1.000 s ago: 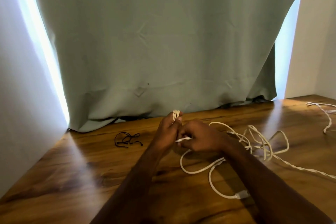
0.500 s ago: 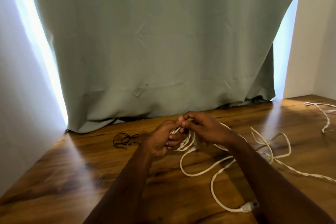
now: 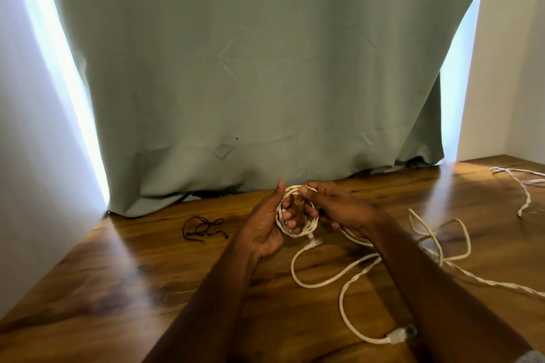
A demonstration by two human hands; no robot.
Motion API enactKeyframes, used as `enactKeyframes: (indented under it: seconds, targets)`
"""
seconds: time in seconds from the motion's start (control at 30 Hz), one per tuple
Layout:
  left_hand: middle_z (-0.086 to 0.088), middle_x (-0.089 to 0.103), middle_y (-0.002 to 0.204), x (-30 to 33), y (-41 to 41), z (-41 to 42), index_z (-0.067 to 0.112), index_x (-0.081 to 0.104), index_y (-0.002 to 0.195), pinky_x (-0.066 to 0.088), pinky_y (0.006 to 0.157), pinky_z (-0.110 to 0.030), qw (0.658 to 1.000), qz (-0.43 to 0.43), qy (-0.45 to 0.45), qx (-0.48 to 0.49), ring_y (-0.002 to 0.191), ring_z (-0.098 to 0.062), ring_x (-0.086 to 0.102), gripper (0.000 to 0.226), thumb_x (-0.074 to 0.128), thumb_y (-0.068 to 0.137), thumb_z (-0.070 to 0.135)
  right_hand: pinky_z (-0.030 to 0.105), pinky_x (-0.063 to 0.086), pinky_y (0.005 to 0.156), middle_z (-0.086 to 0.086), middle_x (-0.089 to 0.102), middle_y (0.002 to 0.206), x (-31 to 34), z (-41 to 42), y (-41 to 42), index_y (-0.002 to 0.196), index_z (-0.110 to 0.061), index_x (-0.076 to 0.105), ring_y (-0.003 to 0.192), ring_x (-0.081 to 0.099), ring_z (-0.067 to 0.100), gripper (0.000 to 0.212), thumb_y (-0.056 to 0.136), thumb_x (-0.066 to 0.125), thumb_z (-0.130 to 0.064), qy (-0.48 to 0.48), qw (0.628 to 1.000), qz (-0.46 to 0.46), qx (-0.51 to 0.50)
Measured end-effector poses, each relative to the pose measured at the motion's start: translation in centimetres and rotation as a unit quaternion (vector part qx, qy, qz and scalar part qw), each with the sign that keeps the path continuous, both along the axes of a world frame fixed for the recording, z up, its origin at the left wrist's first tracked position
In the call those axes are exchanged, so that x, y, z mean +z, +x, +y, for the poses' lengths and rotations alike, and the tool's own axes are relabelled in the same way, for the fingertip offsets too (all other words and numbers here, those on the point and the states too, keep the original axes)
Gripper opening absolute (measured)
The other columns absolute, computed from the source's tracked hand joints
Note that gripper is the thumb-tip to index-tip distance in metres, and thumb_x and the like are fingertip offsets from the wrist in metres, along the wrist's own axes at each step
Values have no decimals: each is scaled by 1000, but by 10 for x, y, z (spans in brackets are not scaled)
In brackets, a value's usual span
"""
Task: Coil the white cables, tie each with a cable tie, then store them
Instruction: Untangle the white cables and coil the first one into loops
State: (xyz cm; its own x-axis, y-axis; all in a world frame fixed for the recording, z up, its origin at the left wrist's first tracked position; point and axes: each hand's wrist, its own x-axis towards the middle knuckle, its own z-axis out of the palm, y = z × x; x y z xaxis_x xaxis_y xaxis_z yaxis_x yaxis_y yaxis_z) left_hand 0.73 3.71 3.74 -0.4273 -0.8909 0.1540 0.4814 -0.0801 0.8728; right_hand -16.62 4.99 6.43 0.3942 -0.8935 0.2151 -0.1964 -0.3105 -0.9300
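Observation:
A small coil of white cable (image 3: 306, 230) stands upright between my hands above the wooden table (image 3: 118, 280). My left hand (image 3: 265, 224) grips the coil's left side, fingers through the loop. At the coil's top, my right hand (image 3: 333, 206) pinches the cable. The rest of this cable (image 3: 333, 280) trails in loose loops on the table and ends in a plug (image 3: 401, 334) near the front. A second white cable (image 3: 525, 191) lies at the far right. Black cable ties (image 3: 202, 228) lie in a small heap left of my hands.
A grey-green curtain (image 3: 265, 68) hangs behind the table and reaches its back edge. White walls close in the table on the left (image 3: 35, 186) and right (image 3: 507, 68). Tangled loops of white cable (image 3: 442, 239) lie right of my right forearm.
My hands rose slightly and the bundled strands are now shaped into a round upright coil. More of the loose cable has been drawn in, and the plug end slid closer.

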Motion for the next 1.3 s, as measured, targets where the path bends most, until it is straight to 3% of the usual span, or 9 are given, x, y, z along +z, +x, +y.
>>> enactKeyframes:
  seconds: [0.2, 0.47, 0.6, 0.73, 0.83, 0.9, 1.03, 1.2, 1.3]
  targets:
    - [7, 31, 37, 8, 4, 0, 14, 53, 63, 19, 41, -23, 995, 27, 1, -92, 27, -5, 27, 55, 40, 95, 56, 24, 24, 46, -2, 43, 58, 6, 4, 10, 80, -16, 60, 46, 35, 7, 51, 100, 43, -59, 9, 999, -21, -24]
    - [3, 51, 49, 6, 19, -3, 4, 68, 79, 38, 48, -24, 984, -6, 3, -178, 35, -6, 43, 56, 34, 100, 43, 28, 19, 51, -4, 40, 57, 2, 4, 16, 71, -20, 59, 51, 32, 9, 50, 101, 44, -56, 1, 999, -13, -30]
    - [9, 39, 41, 11, 13, -2, 10, 63, 70, 29, 42, -22, 989, 14, 6, -144, 31, -3, 34, 51, 36, 99, 43, 27, 23, 50, -4, 45, 59, 1, 1, 15, 87, -7, 64, 48, 36, 6, 54, 103, 43, -54, -14, 999, -19, -31]
    - [9, 30, 36, 15, 7, 0, 13, 53, 65, 20, 33, -17, 995, 36, 22, -94, 25, -2, 26, 45, 41, 96, 44, 22, 32, 45, 5, 60, 68, 0, 0, 7, 103, -6, 68, 45, 45, 7, 43, 104, 48, -43, -12, 998, -57, -2]
    - [10, 29, 37, 14, 9, -3, 15, 52, 62, 19, 34, -17, 994, 64, 25, -81, 26, -2, 26, 45, 43, 96, 44, 25, 35, 45, 10, 64, 76, 1, -4, -3, 110, -12, 71, 50, 45, 16, 35, 103, 51, -40, -60, 998, -4, 4]
    - [10, 30, 38, 15, 13, -7, 16, 51, 63, 20, 33, -17, 991, 100, 23, -81, 26, -2, 26, 45, 42, 97, 44, 26, 39, 44, 8, 67, 80, 3, -5, -12, 107, -13, 70, 49, 49, 15, 29, 104, 50, -33, -90, 995, 40, -10]
    - [9, 31, 39, 18, 21, -10, 17, 53, 64, 22, 35, -19, 987, 152, 16, -51, 27, -3, 28, 45, 41, 97, 45, 27, 41, 47, -3, 59, 57, -2, -11, -26, 86, -12, 69, 45, 50, 7, 32, 105, 49, -30, -147, 984, 80, -60]
    - [8, 33, 40, 37, 28, -8, 15, 57, 69, 26, 38, -19, 972, 232, -20, -16, 30, -4, 30, 49, 35, 102, 45, 37, 52, 53, -1, 60, 64, -9, -25, -26, 85, -16, 67, 56, 57, 15, 22, 99, 58, -30, -264, 951, -14, -157]
    - [8, 33, 42, 47, 30, -3, 12, 62, 73, 29, 38, -18, 965, 258, -37, -16, 31, -5, 31, 54, 33, 104, 45, 41, 56, 57, 0, 61, 72, -4, -30, -25, 97, -15, 69, 62, 59, 20, 17, 99, 59, -28, -251, 939, -112, -208]
